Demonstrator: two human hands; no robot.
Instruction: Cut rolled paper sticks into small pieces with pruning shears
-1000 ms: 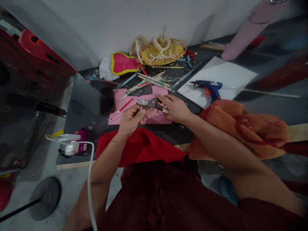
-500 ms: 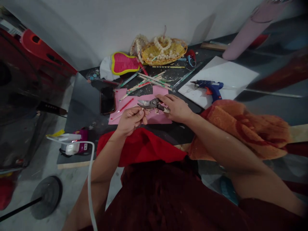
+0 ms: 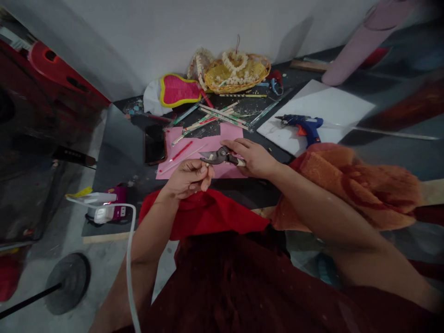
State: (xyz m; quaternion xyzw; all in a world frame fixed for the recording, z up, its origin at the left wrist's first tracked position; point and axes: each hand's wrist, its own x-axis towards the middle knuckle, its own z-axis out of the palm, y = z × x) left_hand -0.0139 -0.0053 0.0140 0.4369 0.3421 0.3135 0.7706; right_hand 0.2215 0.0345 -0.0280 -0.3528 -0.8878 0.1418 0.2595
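In the head view my right hand (image 3: 255,158) is wrapped round the handles of a pair of pruning shears (image 3: 224,153). Their blades point left and part slightly at the tips. My left hand (image 3: 187,178) pinches a small pale stick (image 3: 207,165), its end right at the lower blade; most of it is hidden by the fingers. Under both hands lies a sheet of pink paper (image 3: 231,131). A thin red stick (image 3: 182,150) rests on it. Behind the paper, several wrapped sticks (image 3: 222,114) lie crossed.
A phone (image 3: 155,145) lies to the left. On the right, a blue glue gun (image 3: 308,127) sits on a white board (image 3: 314,97), with an orange towel (image 3: 350,185) nearer me. A yellow basket (image 3: 256,74) and a pink bottle (image 3: 360,46) stand at the back.
The shears have turned a little and their blades now sit slightly lower, with a pale bit at them. My left hand has shifted slightly down, its fingers rearranged.
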